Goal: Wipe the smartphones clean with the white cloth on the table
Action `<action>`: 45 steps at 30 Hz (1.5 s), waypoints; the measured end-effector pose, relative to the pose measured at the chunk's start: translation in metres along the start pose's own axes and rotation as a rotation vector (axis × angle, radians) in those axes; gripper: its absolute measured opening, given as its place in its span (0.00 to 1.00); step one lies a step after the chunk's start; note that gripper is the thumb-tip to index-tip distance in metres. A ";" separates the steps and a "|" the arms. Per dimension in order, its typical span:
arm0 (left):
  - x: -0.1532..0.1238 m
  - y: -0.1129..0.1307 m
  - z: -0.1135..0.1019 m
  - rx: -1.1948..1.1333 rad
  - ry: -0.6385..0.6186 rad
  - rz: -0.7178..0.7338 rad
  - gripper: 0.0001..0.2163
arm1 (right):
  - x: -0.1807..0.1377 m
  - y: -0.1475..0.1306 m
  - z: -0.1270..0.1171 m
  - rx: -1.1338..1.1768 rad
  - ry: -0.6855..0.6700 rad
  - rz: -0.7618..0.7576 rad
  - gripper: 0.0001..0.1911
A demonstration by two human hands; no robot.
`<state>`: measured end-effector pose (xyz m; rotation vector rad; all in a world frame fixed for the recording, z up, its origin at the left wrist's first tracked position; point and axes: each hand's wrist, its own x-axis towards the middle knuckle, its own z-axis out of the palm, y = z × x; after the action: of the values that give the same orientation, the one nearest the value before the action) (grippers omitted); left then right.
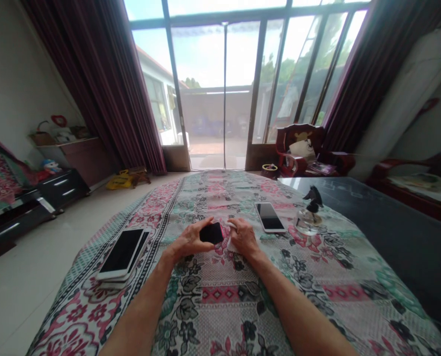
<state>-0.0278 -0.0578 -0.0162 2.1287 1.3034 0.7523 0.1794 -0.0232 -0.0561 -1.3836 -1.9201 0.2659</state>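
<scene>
My left hand [193, 238] grips a small dark smartphone [212, 233] with a red edge, thumb and fingers on its opposite sides. Just to the right, my right hand [243, 239] is closed around a white cloth or tissue [230, 225], mostly hidden by the fingers. Beyond that hand a white phone [269, 217] lies flat, its dark screen up. On the left, a white tablet [122, 253] rests on top of other flat devices in a small stack.
A glass spray bottle [309, 220] with a black nozzle stands on the right of the patterned tablecloth [220, 316]. Past the table are a glass door [213, 99], a carved wooden chair [298, 148] and a yellow bag [119, 180] on the floor.
</scene>
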 end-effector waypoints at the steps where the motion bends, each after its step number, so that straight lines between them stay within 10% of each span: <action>1: -0.001 -0.001 -0.005 -0.055 -0.003 -0.015 0.39 | 0.002 0.001 0.001 0.055 0.048 -0.004 0.16; 7: -0.003 -0.005 -0.018 -0.290 -0.009 -0.054 0.40 | 0.006 -0.005 0.001 0.370 0.195 -0.055 0.14; 14: -0.002 -0.011 -0.016 -0.328 -0.023 -0.070 0.40 | 0.001 -0.019 -0.004 0.741 0.031 0.026 0.14; 45: -0.003 -0.006 -0.016 -0.335 0.125 -0.092 0.38 | -0.009 -0.042 -0.006 0.853 0.026 0.014 0.11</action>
<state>-0.0437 -0.0553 -0.0095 1.7698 1.2294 1.0005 0.1545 -0.0495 -0.0328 -0.8076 -1.4804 0.9386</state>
